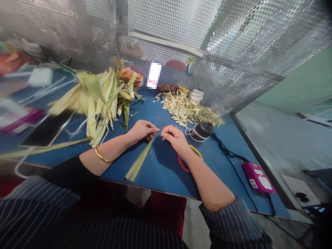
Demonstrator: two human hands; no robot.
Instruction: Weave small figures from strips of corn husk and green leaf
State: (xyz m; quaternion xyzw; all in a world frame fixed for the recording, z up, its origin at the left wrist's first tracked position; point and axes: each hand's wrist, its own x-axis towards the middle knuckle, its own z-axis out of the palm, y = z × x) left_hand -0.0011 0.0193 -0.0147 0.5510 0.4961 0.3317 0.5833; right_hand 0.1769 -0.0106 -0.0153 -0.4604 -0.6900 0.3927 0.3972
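Note:
My left hand (143,131) is closed in a pinch on the narrow upper end of a folded strip of corn husk (140,162). The husk's loose ends fan out down toward the table's front edge. Close beside it, my right hand (174,137) pinches a fine pale thread (157,134) that spans the small gap between both hands. Right of that hand stands a dark spool (204,130) with white thread around its base. Scissors with a red and yellow handle (183,163) lie partly hidden under my right forearm.
A pile of corn husks (97,98) lies on the blue table (166,180) at left, near a dark phone (48,128) and white cables. Husk scraps (190,109) are heaped behind my right hand. A purple power strip (258,177) with black cords sits at right. Perforated metal mesh (168,41) rises behind.

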